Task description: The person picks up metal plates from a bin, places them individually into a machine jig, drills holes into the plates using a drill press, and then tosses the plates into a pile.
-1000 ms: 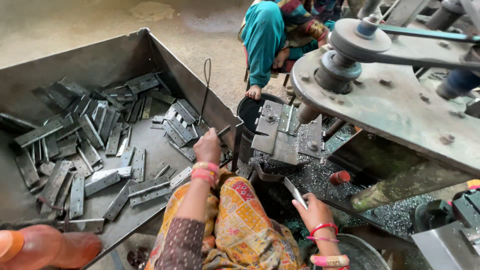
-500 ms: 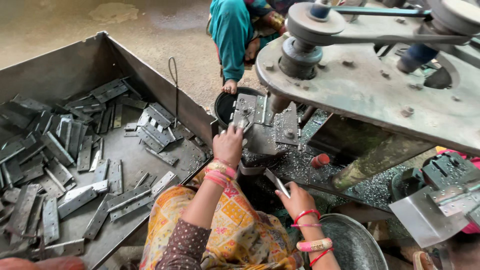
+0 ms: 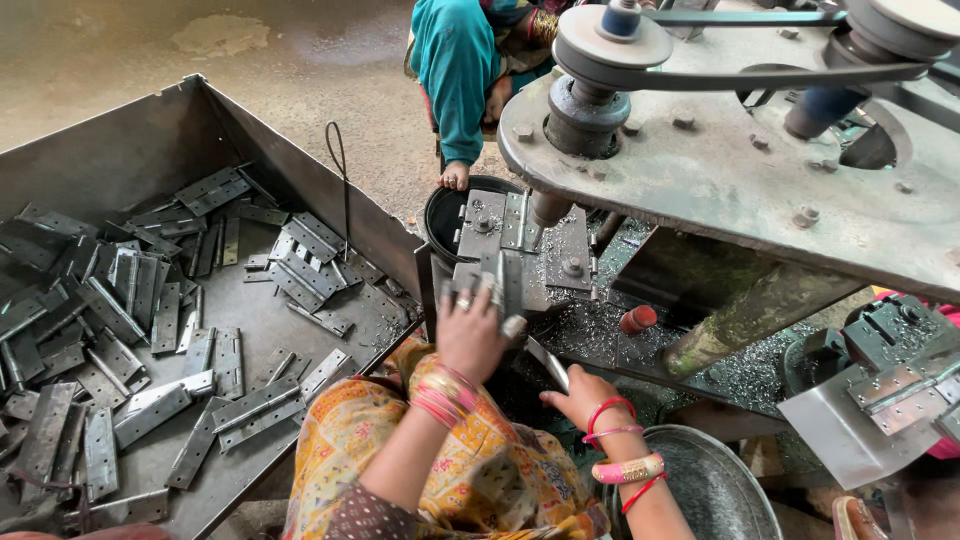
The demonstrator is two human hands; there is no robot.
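My left hand (image 3: 468, 332) reaches forward to the drill machine's steel fixture (image 3: 570, 262), its fingers closed on a grey metal hinge (image 3: 507, 283) that stands on the fixture below the spindle (image 3: 545, 208). My right hand (image 3: 582, 397) is lower and to the right, near my lap, gripping another flat hinge (image 3: 546, 362) that points up and left. Both wrists wear bangles.
A big steel tray (image 3: 300, 175) on the left holds several loose hinges (image 3: 150, 300). The machine's belt pulley (image 3: 612, 38) and heavy plate (image 3: 720, 170) overhang the right. Another person in teal (image 3: 455, 70) rests a hand on a black bucket (image 3: 437, 215). A metal bowl (image 3: 715, 485) sits bottom right.
My left hand has moved from the tray's edge forward and right onto the fixture. My right hand has kept its hinge and stayed low.
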